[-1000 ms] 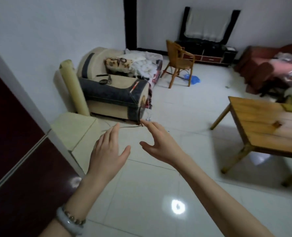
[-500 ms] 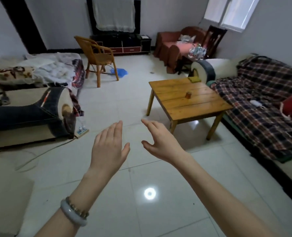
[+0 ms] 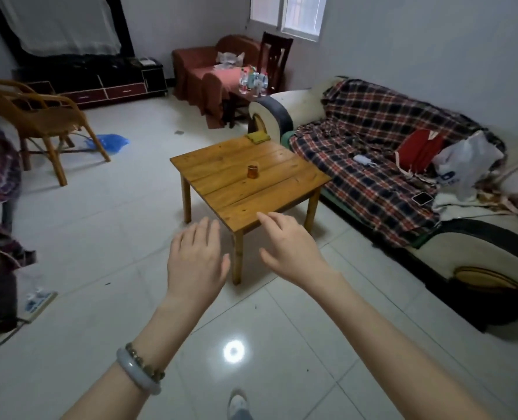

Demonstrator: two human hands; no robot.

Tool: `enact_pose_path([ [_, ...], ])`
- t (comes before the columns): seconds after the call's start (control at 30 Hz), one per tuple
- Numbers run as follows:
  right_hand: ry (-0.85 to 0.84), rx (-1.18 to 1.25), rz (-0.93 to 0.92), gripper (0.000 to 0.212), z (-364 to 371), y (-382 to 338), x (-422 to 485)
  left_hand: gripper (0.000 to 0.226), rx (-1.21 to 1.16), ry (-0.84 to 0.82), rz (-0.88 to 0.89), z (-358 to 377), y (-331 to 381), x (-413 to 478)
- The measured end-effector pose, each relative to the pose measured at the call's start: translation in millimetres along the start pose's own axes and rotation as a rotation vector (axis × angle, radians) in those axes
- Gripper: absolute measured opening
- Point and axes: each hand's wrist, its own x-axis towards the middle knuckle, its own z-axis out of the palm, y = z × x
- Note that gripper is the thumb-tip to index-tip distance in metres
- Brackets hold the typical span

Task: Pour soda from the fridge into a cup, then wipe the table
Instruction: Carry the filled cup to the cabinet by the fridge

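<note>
Ahead of me I see the table (image 3: 221,165), a cup (image 3: 252,171) near its middle and a cloth (image 3: 257,136) on its far corner; a sofa (image 3: 297,103) lies just right, a chair (image 3: 44,116) well left.

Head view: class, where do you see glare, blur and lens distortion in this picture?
Head view: a round glare spot sits on the glossy floor low in the frame; the window is washed out pale; wide-angle distortion bows the sofa along the right side; the cup on the table looks fairly sharp; only a soft shadow lies under the table.

Glossy tile floor (image 3: 115,207), plaid-draped sofa (image 3: 303,101)
</note>
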Motion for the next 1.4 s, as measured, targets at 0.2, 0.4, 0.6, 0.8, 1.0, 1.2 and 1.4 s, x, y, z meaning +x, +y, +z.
enact_pose_path([
  [0.2,-0.014,-0.016,0.052,0.063,6,65,66,0.057,-0.003,-0.016,0.081,41,21,98],
  [0.4,-0.023,-0.014,0.101,0.063,18,127,115,0.058,-0.006,-0.058,0.146,83,39,175],
  [0.6,-0.039,-0.015,0.1,0.063,36,207,178,0.058,0.02,-0.062,0.116,137,57,256],
  [0.8,-0.089,-0.01,0.014,0.062,47,305,258,0.053,0.068,-0.101,-0.001,193,91,350],
  [1.0,-0.153,0.005,-0.098,0.06,60,388,328,0.053,0.099,-0.103,-0.104,235,119,424],
  [1.2,-0.248,0.024,-0.148,0.061,87,436,380,0.057,0.115,-0.142,-0.162,273,124,467],
  [1.4,-0.281,-0.007,-0.21,0.057,132,465,442,0.058,0.123,-0.176,-0.229,326,106,508],
])
